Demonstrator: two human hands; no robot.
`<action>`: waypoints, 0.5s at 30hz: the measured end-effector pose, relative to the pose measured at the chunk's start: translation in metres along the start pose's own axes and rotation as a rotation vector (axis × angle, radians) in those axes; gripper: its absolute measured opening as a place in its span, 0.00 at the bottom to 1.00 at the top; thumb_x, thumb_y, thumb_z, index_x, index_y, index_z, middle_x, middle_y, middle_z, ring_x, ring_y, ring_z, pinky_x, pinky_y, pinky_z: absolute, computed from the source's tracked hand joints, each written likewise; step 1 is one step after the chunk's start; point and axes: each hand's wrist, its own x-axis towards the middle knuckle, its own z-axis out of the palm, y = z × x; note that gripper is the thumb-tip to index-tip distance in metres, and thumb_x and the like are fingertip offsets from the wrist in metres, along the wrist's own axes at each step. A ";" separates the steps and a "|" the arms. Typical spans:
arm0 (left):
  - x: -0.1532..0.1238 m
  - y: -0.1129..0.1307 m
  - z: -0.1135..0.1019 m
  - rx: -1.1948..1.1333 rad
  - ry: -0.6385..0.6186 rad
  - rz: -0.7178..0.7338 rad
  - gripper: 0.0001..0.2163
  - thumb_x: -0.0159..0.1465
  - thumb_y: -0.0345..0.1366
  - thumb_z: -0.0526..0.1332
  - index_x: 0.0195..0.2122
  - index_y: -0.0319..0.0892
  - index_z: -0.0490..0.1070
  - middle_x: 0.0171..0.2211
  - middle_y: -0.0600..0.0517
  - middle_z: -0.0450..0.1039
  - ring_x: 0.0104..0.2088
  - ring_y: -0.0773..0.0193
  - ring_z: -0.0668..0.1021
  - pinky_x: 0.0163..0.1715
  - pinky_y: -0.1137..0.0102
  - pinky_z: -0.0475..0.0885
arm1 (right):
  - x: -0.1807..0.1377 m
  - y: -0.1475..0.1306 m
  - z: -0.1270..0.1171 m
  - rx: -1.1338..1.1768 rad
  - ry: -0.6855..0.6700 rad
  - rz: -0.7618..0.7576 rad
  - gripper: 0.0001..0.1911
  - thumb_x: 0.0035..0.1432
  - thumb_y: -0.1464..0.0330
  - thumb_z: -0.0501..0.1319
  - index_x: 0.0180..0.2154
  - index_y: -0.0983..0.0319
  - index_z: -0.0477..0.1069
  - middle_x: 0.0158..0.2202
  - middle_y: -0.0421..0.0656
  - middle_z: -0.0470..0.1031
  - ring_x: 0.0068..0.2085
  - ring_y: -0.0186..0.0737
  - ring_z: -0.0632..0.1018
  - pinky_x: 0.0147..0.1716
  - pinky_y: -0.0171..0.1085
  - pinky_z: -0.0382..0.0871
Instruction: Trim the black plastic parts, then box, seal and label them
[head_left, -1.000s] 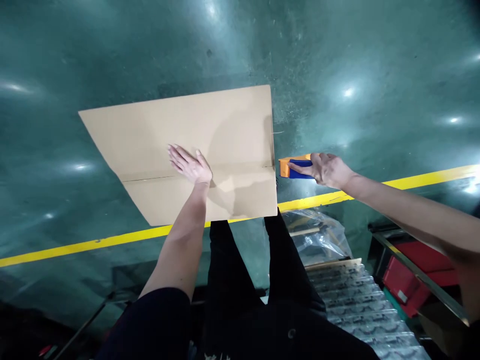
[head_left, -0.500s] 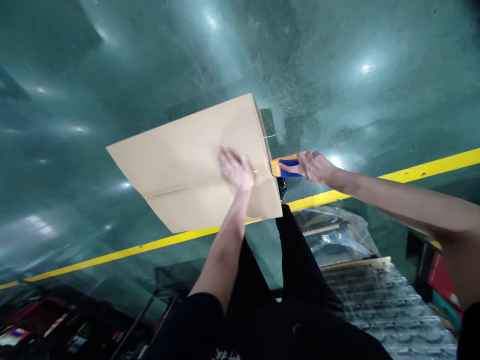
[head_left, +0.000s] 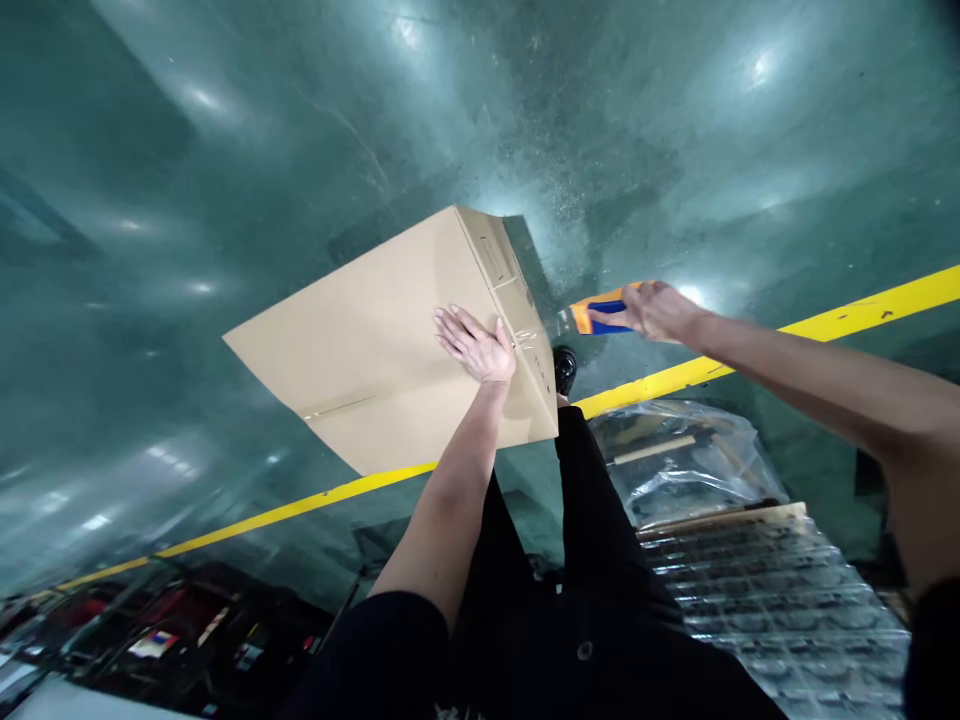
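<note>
A brown cardboard box (head_left: 375, 340) stands on the green floor in front of my legs, its top flaps closed along a taped seam. My left hand (head_left: 476, 345) lies flat with fingers spread on the box top near its right edge. To the right of the box, my right hand (head_left: 652, 310) is closed on an orange and blue tape dispenser (head_left: 596, 315). A strip of clear tape runs from the dispenser to the box's right side.
A yellow line (head_left: 825, 325) crosses the glossy green floor. A pallet with clear plastic wrap (head_left: 697, 450) and bubble sheets (head_left: 780, 610) sits at the lower right. Dark crates with small items (head_left: 165, 630) lie at the lower left. My black shoe (head_left: 564, 368) shows beside the box.
My left hand slid right along the seam to the box's right edge. My right hand pulled the tape dispenser off the box edge and away to the right. The view swung left.
</note>
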 end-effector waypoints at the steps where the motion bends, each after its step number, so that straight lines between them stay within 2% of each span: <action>1: 0.000 0.000 0.001 0.005 0.003 -0.001 0.37 0.73 0.50 0.48 0.73 0.24 0.45 0.75 0.30 0.38 0.76 0.48 0.38 0.74 0.48 0.38 | 0.012 -0.008 0.001 0.046 0.023 0.004 0.34 0.68 0.79 0.44 0.71 0.54 0.55 0.49 0.55 0.71 0.40 0.43 0.73 0.40 0.44 0.60; 3: 0.000 0.000 0.002 0.012 0.002 -0.002 0.36 0.74 0.49 0.48 0.73 0.24 0.46 0.75 0.30 0.38 0.76 0.47 0.39 0.74 0.47 0.39 | 0.037 -0.029 0.000 0.128 0.066 0.018 0.38 0.66 0.81 0.46 0.71 0.48 0.54 0.49 0.53 0.70 0.41 0.46 0.73 0.42 0.45 0.62; 5: 0.000 -0.001 0.004 0.010 0.004 0.002 0.36 0.74 0.48 0.48 0.73 0.24 0.45 0.75 0.29 0.38 0.76 0.47 0.38 0.73 0.47 0.39 | 0.059 -0.048 -0.004 0.162 0.092 0.018 0.39 0.65 0.81 0.45 0.71 0.46 0.53 0.50 0.53 0.69 0.44 0.48 0.73 0.44 0.47 0.62; 10: 0.001 -0.011 0.007 -0.055 0.036 0.038 0.33 0.75 0.46 0.45 0.73 0.24 0.46 0.74 0.27 0.38 0.75 0.44 0.39 0.72 0.41 0.39 | 0.082 -0.067 -0.011 0.160 0.084 -0.007 0.36 0.69 0.80 0.41 0.72 0.50 0.51 0.55 0.53 0.67 0.51 0.49 0.71 0.48 0.48 0.61; 12: 0.000 -0.017 0.004 -0.069 -0.036 0.228 0.31 0.75 0.44 0.45 0.72 0.27 0.52 0.73 0.28 0.46 0.75 0.44 0.43 0.72 0.39 0.40 | 0.085 -0.070 -0.012 0.148 0.102 -0.011 0.35 0.70 0.79 0.40 0.72 0.48 0.52 0.55 0.53 0.68 0.51 0.49 0.71 0.48 0.48 0.62; 15: -0.004 -0.024 0.000 -0.042 -0.334 0.804 0.25 0.75 0.42 0.46 0.66 0.34 0.66 0.67 0.36 0.64 0.73 0.49 0.57 0.74 0.47 0.41 | 0.090 -0.079 -0.014 0.081 0.156 0.020 0.33 0.71 0.76 0.42 0.70 0.46 0.56 0.53 0.54 0.70 0.49 0.51 0.74 0.45 0.48 0.65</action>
